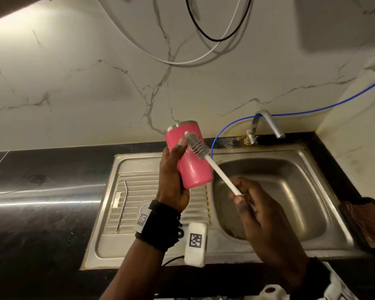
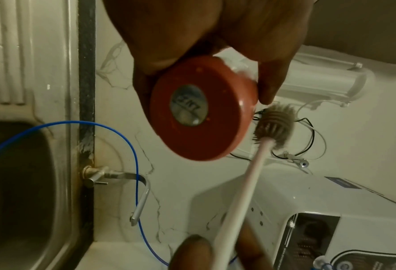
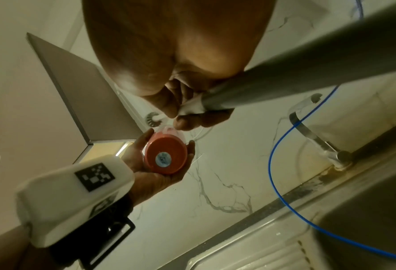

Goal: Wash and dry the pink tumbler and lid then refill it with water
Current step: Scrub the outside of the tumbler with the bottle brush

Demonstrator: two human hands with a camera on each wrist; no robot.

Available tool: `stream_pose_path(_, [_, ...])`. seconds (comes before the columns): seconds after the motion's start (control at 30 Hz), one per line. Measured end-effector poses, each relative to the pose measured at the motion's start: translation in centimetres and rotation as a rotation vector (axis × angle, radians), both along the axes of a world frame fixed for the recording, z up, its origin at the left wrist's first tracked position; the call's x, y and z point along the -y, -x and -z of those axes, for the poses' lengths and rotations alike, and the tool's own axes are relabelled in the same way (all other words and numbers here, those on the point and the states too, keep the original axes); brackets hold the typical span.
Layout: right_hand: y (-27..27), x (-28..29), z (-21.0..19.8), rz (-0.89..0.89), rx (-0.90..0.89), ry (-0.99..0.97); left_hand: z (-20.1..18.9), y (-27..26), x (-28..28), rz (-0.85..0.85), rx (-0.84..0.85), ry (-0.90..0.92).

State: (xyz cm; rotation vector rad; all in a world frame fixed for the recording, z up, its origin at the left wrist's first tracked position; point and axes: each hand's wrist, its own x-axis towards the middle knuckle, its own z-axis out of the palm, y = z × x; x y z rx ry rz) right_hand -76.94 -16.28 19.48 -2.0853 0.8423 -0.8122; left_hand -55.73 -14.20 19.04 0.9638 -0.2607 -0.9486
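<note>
Left hand (image 1: 174, 180) wraps round the pink tumbler (image 1: 188, 155), fingers curled about its body, holding it up over the seam between drainboard and sink basin (image 1: 290, 191). It's tilted, steel rim up and away toward the marble wall, base down toward the person; the left wrist view looks straight at that base, with a round silver sticker (image 2: 189, 106) in the middle. Right hand (image 1: 264, 215) pinches the white handle of the bottle brush (image 1: 214, 167) between thumb and fingertips, low over the basin. Grey bristle head lies against the outside of the tumbler, up near the rim, just beside the left fingertips. No lid on the tumbler, and I can't pick the lid out for sure in any view.

Round about: a bent metal straw (image 1: 122, 204) lies on the ribbed drainboard to the left, well apart from both hands. Behind the basin stands the steel tap (image 1: 266, 124), with a blue tube (image 1: 312, 107) looping past it along the wall. White and black cables hang above. A brown cloth sits in a dark tray (image 1: 364, 221) at the right edge of the counter.
</note>
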Motion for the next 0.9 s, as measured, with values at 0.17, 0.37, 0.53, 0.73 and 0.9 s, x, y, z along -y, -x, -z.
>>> stream_pose_path(0.17, [-1.0, 0.5, 0.1, -0.031, 0.002, 0.138, 0.3, -0.3, 0.3, 0.001, 0.039, -0.041])
stream_pose_path(0.37, [-1.5, -1.0, 0.8, -0.065, 0.046, 0.105, -0.3, -0.7, 1.6, -0.16, 0.08, -0.087])
stream_pose_path(0.53, [-0.7, -1.0, 1.2, -0.077, 0.022, 0.107, -0.3, -0.6, 2.0, -0.214, 0.098, -0.12])
stream_pose_path(0.73, [-3.2, 1.7, -0.1, -0.02, 0.05, 0.217, 0.3, 1.4, 2.4, -0.174, 0.082, -0.141])
stream_pose_path(0.9, [-2.9, 0.8, 0.0, -0.077, 0.052, 0.159, 0.2, -0.2, 2.3, -0.222, 0.101, -0.166])
